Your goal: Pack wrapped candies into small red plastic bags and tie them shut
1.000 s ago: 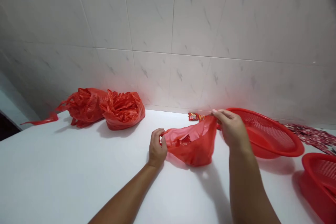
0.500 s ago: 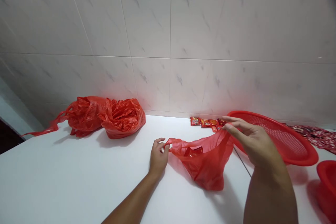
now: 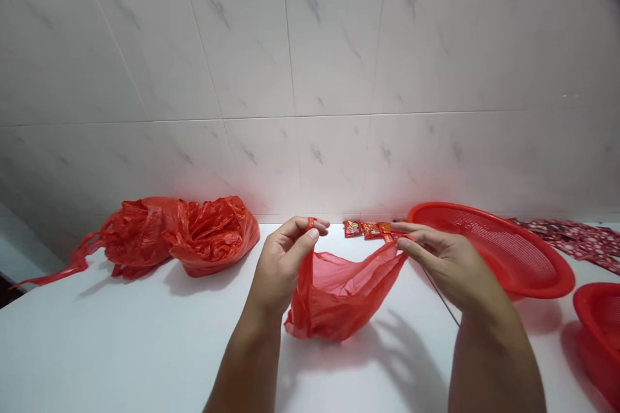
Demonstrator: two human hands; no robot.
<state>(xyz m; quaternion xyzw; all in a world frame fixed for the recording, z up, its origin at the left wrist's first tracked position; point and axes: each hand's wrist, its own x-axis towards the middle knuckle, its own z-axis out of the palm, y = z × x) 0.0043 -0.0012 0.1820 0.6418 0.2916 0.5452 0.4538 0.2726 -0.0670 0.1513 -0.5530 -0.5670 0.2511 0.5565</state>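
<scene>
Supporting bench (image 3: pixel 169 348): white, beneath both hands.
Larger basket (image 3: pixel 552 284): beyond the right hand, rightward.
Red bag (image 3: pixel 334 319): slung between the hands; step seems to be spreading its mouth, and the next move likely calls for even tension.
Left hand (image 3: pixel 278 264): curled, near edge looped over fingers.
Right hand (image 3: pixel 453 264): fingers extended, thumb pinching opposite edge.
Packets (image 3: pixel 372 230): just past the right hand's fingertips.
</scene>
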